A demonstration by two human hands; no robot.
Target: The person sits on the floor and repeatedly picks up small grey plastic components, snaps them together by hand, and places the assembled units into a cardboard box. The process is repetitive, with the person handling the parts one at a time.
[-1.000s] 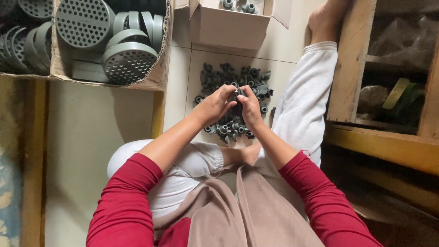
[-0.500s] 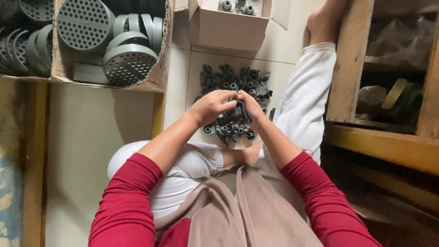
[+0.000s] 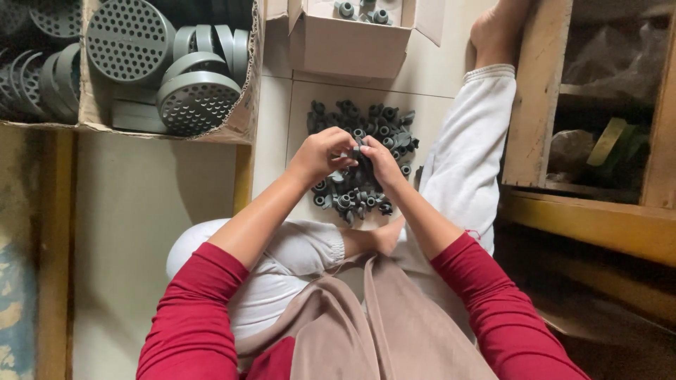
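Head view: left hand (image 3: 325, 156) and right hand (image 3: 382, 163) held together at frame centre, fingers pinched narrow on small dark grey fitting (image 3: 358, 151). Fitting kept just above pile of like fittings (image 3: 362, 127) on floor tile. Assembly step judged in hand; aligned press or twist called for. Open carton (image 3: 348, 46) at top centre; perforated grey discs (image 3: 197, 102) at upper left.

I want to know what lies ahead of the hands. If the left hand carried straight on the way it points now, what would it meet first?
The left hand points toward the right hand, and the two already meet over a small dark grey part, so it would press into that first. Depth is hard to judge from above.
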